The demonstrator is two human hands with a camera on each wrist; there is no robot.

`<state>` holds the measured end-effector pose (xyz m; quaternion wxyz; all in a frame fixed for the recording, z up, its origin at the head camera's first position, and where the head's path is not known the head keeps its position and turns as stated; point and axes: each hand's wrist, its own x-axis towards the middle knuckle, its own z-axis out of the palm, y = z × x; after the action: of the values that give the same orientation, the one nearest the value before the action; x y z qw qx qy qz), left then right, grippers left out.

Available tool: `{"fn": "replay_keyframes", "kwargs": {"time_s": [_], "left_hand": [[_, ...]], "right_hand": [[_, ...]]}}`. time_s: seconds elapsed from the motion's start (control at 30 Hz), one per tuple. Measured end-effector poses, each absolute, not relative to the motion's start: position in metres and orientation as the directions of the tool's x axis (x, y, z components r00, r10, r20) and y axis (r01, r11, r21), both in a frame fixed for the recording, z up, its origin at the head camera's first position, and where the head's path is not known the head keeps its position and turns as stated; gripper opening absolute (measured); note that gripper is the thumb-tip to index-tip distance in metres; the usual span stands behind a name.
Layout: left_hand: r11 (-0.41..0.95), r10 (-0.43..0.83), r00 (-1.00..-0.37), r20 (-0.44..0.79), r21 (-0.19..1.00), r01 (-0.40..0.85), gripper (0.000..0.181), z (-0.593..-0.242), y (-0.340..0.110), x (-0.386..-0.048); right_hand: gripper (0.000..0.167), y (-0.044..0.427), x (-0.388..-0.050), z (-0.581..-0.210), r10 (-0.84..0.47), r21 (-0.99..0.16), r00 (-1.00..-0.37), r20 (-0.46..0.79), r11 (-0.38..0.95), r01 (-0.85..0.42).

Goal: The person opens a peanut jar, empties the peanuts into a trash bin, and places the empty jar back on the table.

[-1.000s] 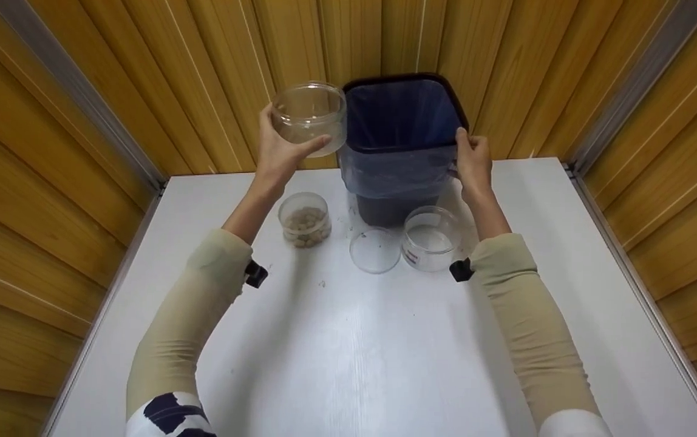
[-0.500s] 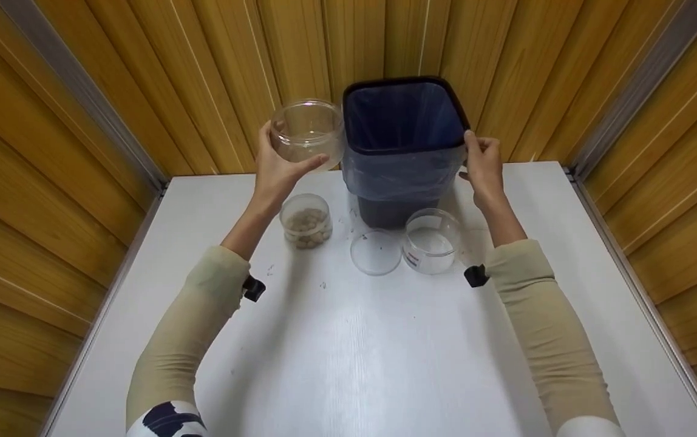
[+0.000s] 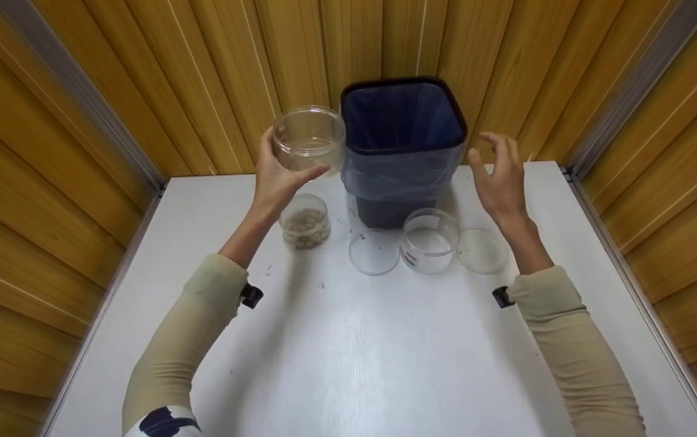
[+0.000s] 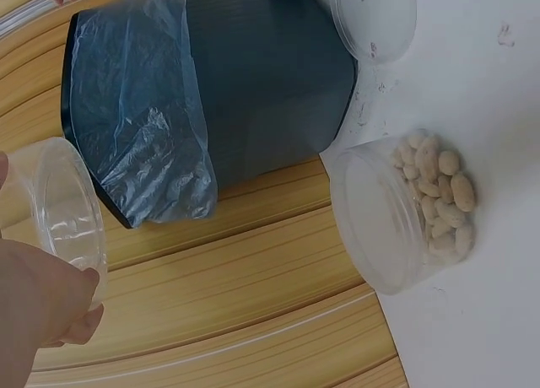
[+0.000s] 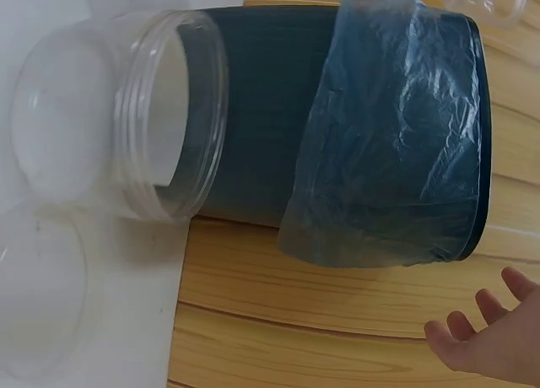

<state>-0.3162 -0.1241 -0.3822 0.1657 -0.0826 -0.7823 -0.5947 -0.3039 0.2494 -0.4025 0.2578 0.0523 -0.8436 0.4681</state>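
One clear jar, raised at the left side of the lined bin, is gripped by the left hand; from my station I cannot tell whether the two touch. I find the right hand empty, fingers and thumb parted, just beside the bin's right side. On the worktop I record a jar of pebble-like pieces, two round lids and, between them, a second clear jar.

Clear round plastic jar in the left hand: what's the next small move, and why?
Probably lower the clear round plastic jar to the white table: it looks empty, the left hand holds it raised beside the dark square-mouthed bag-lined bin, and the right hand touches nothing.
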Motion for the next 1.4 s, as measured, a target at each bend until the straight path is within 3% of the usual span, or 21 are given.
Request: {"fn": "replay_keyframes", "kwargs": {"time_s": [0.37, 0.73, 1.4], "left_hand": [[0.317, -0.069, -0.924, 0.377, 0.886, 0.338, 0.113, -0.391, -0.128, -0.309], [0.306, -0.078, -0.942, 0.326, 0.907, 0.288, 0.110, -0.393, -0.133, -0.297], [0.306, -0.046, -0.941, 0.337, 0.901, 0.307, 0.111, -0.413, -0.138, -0.296]], "right_hand": [[0.056, 0.246, -0.283, -0.418, 0.015, -0.642, -0.853, 0.521, 0.665, -0.381], [0.051, 0.238, -0.268, -0.435, -0.061, -0.581, -0.828, 0.557, 0.684, -0.441], [0.052, 0.226, -0.249, -0.455, -0.112, -0.593, -0.859, 0.500, 0.678, -0.434]]}}
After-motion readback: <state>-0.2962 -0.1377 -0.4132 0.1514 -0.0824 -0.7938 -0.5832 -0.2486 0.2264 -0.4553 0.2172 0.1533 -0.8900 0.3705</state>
